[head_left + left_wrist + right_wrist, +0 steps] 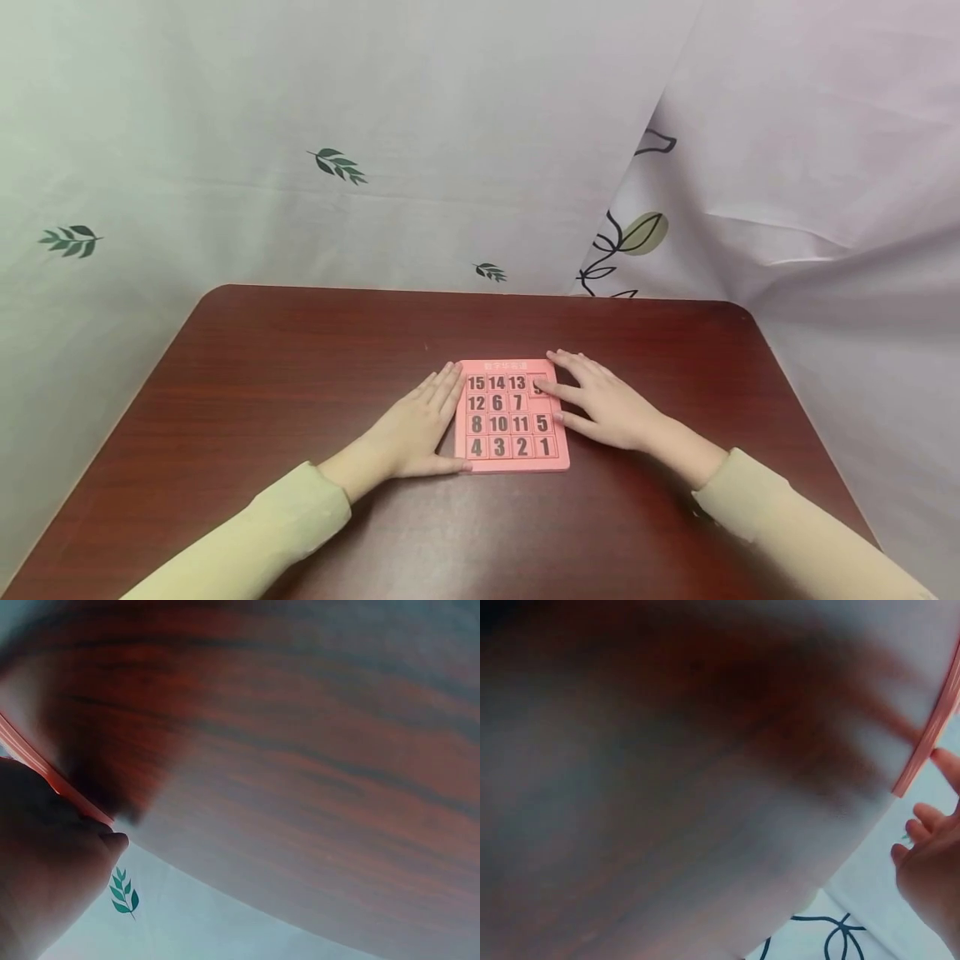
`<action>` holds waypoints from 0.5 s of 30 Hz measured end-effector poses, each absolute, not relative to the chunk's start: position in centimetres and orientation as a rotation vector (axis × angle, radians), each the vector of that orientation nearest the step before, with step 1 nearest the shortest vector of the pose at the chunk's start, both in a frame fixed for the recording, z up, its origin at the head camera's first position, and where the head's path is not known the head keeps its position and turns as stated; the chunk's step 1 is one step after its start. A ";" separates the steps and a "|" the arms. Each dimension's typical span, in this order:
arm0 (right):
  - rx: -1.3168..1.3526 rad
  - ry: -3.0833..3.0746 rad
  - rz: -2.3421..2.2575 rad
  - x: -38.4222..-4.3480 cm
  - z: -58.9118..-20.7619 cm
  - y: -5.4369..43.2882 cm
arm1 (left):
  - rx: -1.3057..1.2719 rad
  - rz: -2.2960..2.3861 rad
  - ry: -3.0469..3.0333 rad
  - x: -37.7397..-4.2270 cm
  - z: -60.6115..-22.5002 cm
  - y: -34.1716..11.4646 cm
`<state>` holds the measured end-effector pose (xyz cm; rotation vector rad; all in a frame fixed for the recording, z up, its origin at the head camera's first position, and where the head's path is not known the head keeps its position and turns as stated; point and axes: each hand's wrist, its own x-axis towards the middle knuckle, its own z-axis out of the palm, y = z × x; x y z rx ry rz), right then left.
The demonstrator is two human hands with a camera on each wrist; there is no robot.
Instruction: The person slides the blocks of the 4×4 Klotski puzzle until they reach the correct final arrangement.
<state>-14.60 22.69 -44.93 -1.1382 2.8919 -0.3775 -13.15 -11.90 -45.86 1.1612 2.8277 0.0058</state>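
Observation:
A pink sliding number puzzle lies flat on the table, its numbered tiles in rows. My left hand rests along its left edge with fingers straight, the thumb at the near left corner. On the other side, my right hand has its fingers extended over the right edge. One fingertip touches the top-right tile, partly covering its number, which looks like a 9. Below that tile is a gap without a number. Each wrist view shows only the puzzle's side edge, beside the left hand and the right hand.
The dark red wooden table has rounded far corners. Behind it hangs a pale curtain with leaf prints, and another fabric panel hangs at the right.

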 end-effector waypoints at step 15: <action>-1.251 2.869 -0.431 -15.2 -44.9 21.2 | 1.166 -0.005 2.827 -13.2 -46.1 -11.8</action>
